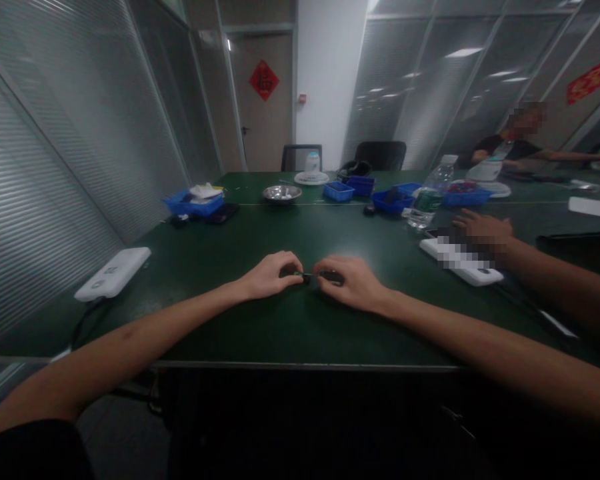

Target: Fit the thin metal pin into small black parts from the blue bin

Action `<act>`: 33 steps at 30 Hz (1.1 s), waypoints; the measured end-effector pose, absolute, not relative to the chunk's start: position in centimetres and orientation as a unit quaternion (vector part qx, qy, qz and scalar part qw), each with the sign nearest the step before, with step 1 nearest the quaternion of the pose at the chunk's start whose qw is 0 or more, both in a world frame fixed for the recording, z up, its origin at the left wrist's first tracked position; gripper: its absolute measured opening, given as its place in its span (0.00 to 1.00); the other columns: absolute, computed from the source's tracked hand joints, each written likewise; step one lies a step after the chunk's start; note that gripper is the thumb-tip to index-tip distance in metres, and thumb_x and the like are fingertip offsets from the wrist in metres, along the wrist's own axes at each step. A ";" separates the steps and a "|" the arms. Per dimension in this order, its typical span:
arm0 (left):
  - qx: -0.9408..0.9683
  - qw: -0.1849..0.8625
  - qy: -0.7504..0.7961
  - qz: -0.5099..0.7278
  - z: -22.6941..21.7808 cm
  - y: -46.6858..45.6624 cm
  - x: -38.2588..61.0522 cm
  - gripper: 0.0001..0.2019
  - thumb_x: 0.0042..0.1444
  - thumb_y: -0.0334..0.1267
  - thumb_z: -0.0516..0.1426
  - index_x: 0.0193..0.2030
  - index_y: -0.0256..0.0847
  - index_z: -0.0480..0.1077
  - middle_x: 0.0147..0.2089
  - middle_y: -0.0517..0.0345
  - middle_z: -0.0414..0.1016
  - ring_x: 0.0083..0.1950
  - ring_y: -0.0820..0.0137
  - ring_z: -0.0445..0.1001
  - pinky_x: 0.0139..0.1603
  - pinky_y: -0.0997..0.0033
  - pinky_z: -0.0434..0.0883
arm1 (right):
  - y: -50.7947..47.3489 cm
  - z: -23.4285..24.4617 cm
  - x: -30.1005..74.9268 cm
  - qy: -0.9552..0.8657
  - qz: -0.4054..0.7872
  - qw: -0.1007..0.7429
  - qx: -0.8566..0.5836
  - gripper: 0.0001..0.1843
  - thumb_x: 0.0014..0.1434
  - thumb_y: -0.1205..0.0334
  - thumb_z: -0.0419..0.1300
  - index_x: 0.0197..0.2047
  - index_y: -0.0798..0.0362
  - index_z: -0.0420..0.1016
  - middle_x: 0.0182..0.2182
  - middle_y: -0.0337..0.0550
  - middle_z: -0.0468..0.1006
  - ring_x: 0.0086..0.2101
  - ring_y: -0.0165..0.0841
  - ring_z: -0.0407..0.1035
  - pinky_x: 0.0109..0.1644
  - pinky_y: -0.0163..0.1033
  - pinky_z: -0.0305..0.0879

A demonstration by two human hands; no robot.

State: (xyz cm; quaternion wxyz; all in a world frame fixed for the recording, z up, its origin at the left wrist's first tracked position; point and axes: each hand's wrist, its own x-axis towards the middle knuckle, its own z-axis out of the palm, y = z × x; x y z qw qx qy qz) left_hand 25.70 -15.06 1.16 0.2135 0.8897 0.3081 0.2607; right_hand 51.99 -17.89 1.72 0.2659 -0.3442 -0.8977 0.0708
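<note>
My left hand is closed, its thumb and fingertips pinching one end of a small, thin, dark object with a shiny part. From the other side, my right hand is curled with its fingertips on the opposite end of that object. Both hands are low over the middle of the green table. The fingers cover much of the object, and its kind cannot be made out in the dim, blurred view.
White power banks lie left and right. Farther back stand a steel bowl, blue baskets and a water bottle. Another person's hand rests at the right; one more person sits far right.
</note>
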 end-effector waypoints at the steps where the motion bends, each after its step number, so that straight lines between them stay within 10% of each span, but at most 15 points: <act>1: 0.890 0.214 0.310 0.258 1.2 -15.1 25.7 0.08 0.65 0.41 0.62 0.47 0.40 0.76 0.44 0.54 0.74 0.44 0.65 0.73 0.45 0.66 0.69 | -17.9 1.7 52.0 -0.898 0.070 0.264 -0.346 0.10 0.67 0.58 0.61 0.48 0.51 0.79 0.40 0.43 0.81 0.35 0.33 0.73 0.39 0.37 0.63; 24: 0.898 0.195 0.299 0.259 1.1 -15.1 25.7 0.10 0.66 0.43 0.61 0.49 0.42 0.75 0.48 0.52 0.76 0.49 0.62 0.74 0.51 0.61 0.71 | -17.9 1.6 51.5 -0.912 0.034 0.212 -0.349 0.16 0.74 0.54 0.53 0.57 0.50 0.75 0.44 0.46 0.78 0.37 0.34 0.72 0.40 0.39 0.64; 33: 0.887 0.217 0.313 0.260 1.3 -15.2 25.5 0.22 0.64 0.44 0.63 0.63 0.44 0.70 0.60 0.48 0.73 0.57 0.58 0.73 0.58 0.56 0.72 | -17.8 1.9 51.5 -0.868 0.055 0.244 -0.429 0.13 0.72 0.56 0.56 0.54 0.50 0.77 0.44 0.46 0.81 0.38 0.35 0.73 0.40 0.39 0.64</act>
